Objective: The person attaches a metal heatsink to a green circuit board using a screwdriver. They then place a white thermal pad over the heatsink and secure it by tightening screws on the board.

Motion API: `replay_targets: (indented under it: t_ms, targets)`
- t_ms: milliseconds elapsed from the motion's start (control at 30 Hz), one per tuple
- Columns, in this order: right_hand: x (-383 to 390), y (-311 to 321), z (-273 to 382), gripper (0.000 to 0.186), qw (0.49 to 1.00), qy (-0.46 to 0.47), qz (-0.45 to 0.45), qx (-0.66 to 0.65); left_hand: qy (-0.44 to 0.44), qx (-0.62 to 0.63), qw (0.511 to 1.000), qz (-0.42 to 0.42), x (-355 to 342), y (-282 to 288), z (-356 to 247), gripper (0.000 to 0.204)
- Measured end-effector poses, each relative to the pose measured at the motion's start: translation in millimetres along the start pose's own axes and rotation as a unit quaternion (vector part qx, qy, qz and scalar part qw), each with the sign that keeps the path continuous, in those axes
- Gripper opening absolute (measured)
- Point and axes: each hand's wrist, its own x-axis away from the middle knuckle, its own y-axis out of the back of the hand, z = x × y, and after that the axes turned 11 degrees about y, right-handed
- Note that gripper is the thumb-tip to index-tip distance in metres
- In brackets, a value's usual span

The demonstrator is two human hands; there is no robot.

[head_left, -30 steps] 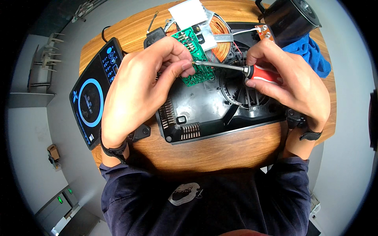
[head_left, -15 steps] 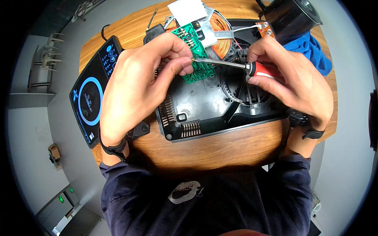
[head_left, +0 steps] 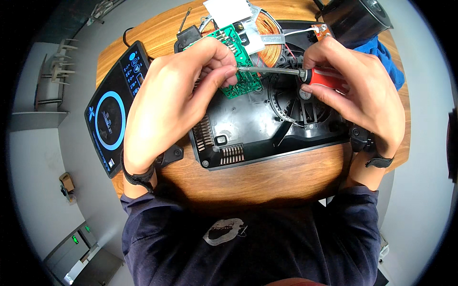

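My right hand [head_left: 355,86] is closed around the red and black handle of a screwdriver [head_left: 274,70], its shaft pointing left. The thumb and fingers of my left hand [head_left: 191,86] are pinched together right at the screwdriver's tip. Something tiny and brassy shows there, too small to name. Just beneath the tip lies a green circuit board [head_left: 243,57], tilted over the black plastic housing [head_left: 248,126] of an opened induction cooker. My left hand covers part of the board. Behind it sits a copper coil [head_left: 269,40] with a white sheet [head_left: 228,13] by it.
To the left lies a black glass cooktop panel [head_left: 110,119] with a blue ring. A small orange board [head_left: 322,31] is wired at the back right, near a black cylindrical container [head_left: 355,21] and a blue cloth [head_left: 381,55]. Everything rests on a wooden table [head_left: 267,183].
Both hands and the screwdriver have shifted very slightly, the tip a little to the right and up. The right hand's grip on the handle has turned a little.
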Motion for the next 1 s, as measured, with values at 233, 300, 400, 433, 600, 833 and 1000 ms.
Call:
replay_targets:
  t_ms: [233, 300, 400, 433, 600, 833, 1000]
  targets:
    - [0.3, -3.1, -3.4, 0.033, 0.999, -0.022, 0.016, -0.029, 0.005, 0.001, 1.000, 0.003, -3.3, -0.1, 2.6, 0.008]
    - [0.4, -2.6, -2.9, 0.033, 0.999, -0.030, 0.013, -0.040, 0.011, 0.013, 1.000, 0.004, -3.1, 1.2, 3.0, 0.009]
    - [0.1, -6.3, -5.8, 0.033, 0.998, -0.024, 0.012, -0.053, 0.022, 0.012, 1.000, 0.001, -0.4, 2.9, 4.8, 0.011]
    - [-0.5, -8.4, -7.2, 0.033, 0.998, -0.018, 0.012, -0.056, 0.026, 0.010, 1.000, 0.000, 1.3, 3.1, 5.7, 0.011]
    - [1.7, -1.8, -3.3, 0.032, 0.998, -0.032, 0.005, -0.053, 0.016, 0.020, 1.000, -0.007, -2.9, 4.4, 3.3, 0.015]
    - [4.8, 4.8, -6.2, 0.032, 0.998, -0.040, 0.009, -0.045, -0.001, 0.034, 0.992, -0.119, -3.8, 7.2, 5.9, 0.020]
    - [10.0, 14.2, -7.6, 0.032, 0.995, -0.086, 0.034, -0.020, -0.083, -0.055, 0.962, -0.253, -19.8, 14.1, 22.9, 0.045]
